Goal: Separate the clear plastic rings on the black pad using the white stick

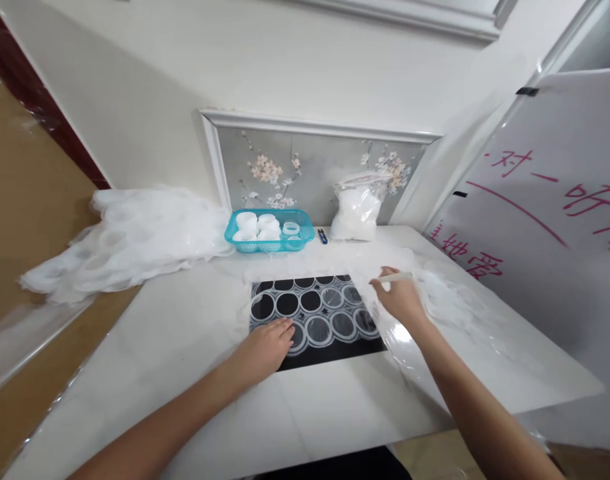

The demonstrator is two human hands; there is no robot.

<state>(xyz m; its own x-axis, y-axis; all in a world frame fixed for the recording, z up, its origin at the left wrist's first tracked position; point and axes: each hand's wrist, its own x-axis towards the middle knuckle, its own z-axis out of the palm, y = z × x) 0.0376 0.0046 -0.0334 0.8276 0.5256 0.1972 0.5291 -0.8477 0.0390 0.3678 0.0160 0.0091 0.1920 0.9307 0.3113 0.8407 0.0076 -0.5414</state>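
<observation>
On the table lies a black rectangular sheet (329, 357). Over it spreads thin clear film with rows of white ring outlines (319, 329); some circles look solid black. My left hand (267, 343) rests flat on the lower left of the ringed film, fingers stretched out. To the right of the black sheet, my right hand (401, 297) is raised a little, its fingers closed around a slim pale stick-like tool (395, 277). What kind of tool it is cannot be made out. More clear film (449, 300) lies crumpled beyond my right hand.
A teal plastic tray (277, 247) holds white round pads and clear rings. Beside it are a small dark blue object (323, 237) and a clear bag of white material (357, 213). White ringed film (145, 233) is heaped at left. A whiteboard (549, 173) stands right.
</observation>
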